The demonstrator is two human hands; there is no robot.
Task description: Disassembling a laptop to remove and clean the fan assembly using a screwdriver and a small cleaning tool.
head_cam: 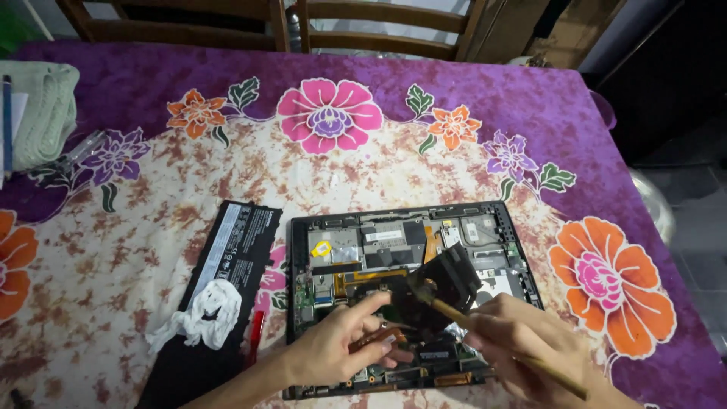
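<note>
An opened laptop [485,220] lies bottom-up on the flowered tablecloth, its boards and metal shields exposed. My left hand [333,350] holds a black fan with copper heat pipe [447,280] lifted over the laptop's lower middle. My right hand [522,341] grips a thin wooden-handled brush [530,357], its dark head resting against the fan. The lower part of the laptop is hidden behind both hands.
A flat black battery pack [242,238] lies left of the laptop with a crumpled white tissue [206,312] on it and a red pen [256,333] beside. A pale green cloth [42,106] sits at the far left. Wooden chairs [379,26] stand behind the table.
</note>
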